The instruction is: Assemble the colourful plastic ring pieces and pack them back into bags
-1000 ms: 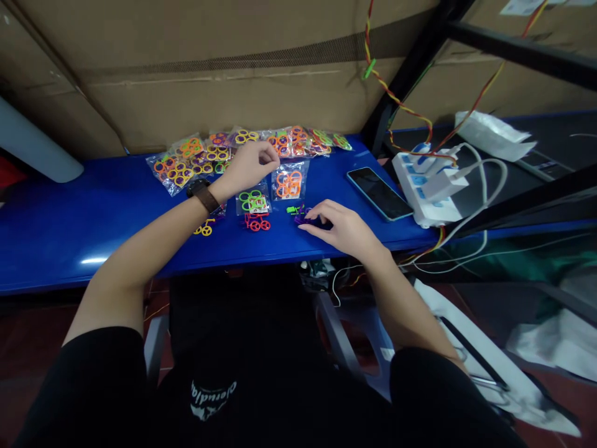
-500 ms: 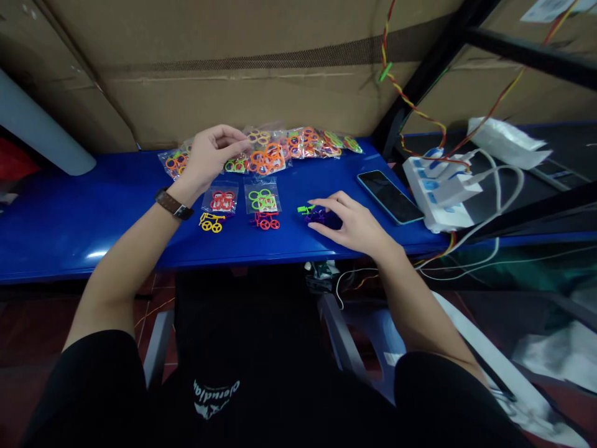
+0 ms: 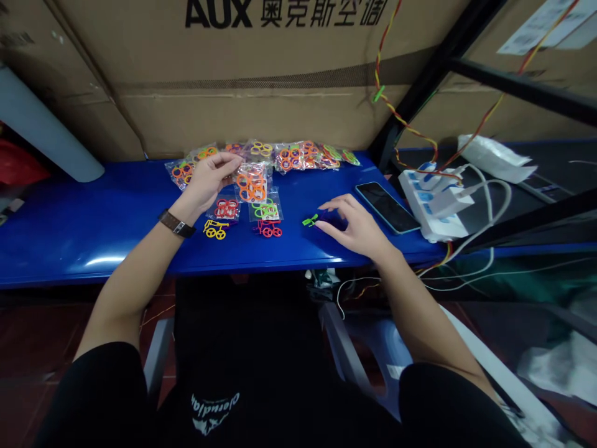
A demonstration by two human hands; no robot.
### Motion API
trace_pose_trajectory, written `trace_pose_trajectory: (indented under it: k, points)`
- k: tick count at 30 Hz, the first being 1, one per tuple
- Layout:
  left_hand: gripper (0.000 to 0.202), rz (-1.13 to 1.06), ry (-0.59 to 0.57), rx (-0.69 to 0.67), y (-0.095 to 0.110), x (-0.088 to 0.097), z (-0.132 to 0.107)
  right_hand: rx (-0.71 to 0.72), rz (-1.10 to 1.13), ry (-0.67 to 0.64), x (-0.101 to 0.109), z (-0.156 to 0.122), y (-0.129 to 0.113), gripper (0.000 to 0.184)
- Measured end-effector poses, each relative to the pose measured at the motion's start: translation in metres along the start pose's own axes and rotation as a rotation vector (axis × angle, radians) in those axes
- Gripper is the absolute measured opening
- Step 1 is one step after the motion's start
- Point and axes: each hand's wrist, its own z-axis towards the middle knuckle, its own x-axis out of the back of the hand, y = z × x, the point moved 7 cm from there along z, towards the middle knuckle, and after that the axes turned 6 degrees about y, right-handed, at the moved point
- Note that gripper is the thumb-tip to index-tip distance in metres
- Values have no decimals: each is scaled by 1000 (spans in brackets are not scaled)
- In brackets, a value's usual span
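My left hand [image 3: 209, 180] pinches the top edge of a clear plastic bag with orange ring-shaped parts [image 3: 252, 185], which hangs tilted over the table. Just under it lies a bag with green rings [image 3: 265, 210], partly covered. A bag with red rings [image 3: 226, 208] is beside my left hand. In front of these bags are a loose yellow wheeled toy piece [image 3: 216, 229] and a red one [image 3: 269, 228]. My right hand [image 3: 352, 225] rests low at the table, thumb and fingers apart, beside a small green piece [image 3: 310, 221]. Something purple under its fingers is mostly hidden.
A row of bagged toys [image 3: 298, 155] runs along the cardboard box [image 3: 261, 112] at the back of the blue table [image 3: 116, 230]. To the right are a phone [image 3: 387, 207] and a white power strip [image 3: 431, 208] with plugs and cables. A black frame [image 3: 420, 93] stands behind them.
My left hand has pulled the orange-ring bag toward me, away from the back row. My right hand has shifted slightly, covering more of the purple piece. The view has tilted up a little.
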Motion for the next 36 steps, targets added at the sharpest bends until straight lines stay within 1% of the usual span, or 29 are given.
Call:
trace_pose_trajectory:
  k: [2,4,6,9,12,17,20,22,25,28,30,32,34,36]
  points:
    - [19,28,-18,-7,-2,-3,-1,-47,7,-7,3,-1,8,59]
    - [19,57,-41,-25,-3,-6,-2,-76,-3,-50,1,-1,15,72]
    - [19,66,-55,-30,-5,-9,-3,-99,-5,-94,-4,-2,18,76]
    - [19,44,-63,-16,-7,-11,-5,-150,39,-109,-11,-2,18,75]
    - [17,-2,-67,12,-7,-13,-6,-194,90,-72,-13,-3,15,77]
    - [18,-166,-21,158,-7,-15,-10,-206,116,42,-7,-8,14,72]
    - [20,-211,-28,231,-4,-18,-15,-228,179,81,-4,-9,17,65]
    - [22,-213,-36,242,-1,-20,-18,-230,246,95,-3,-7,16,60]
    - [22,-212,-35,225,4,-24,-22,-243,375,82,-5,2,12,54]
    - [17,-212,-26,212,8,-29,-26,-236,449,86,-4,19,0,48]
    - [16,-208,-34,209,10,-32,-27,-172,440,106,1,35,-17,42]
    - [19,-207,-54,208,12,-36,-29,-63,399,118,7,54,-40,38]
    - [23,-212,-75,207,13,-38,-31,63,335,171,12,74,-63,37]
    - [27,-223,-84,212,14,-39,-32,196,260,222,14,94,-84,37]
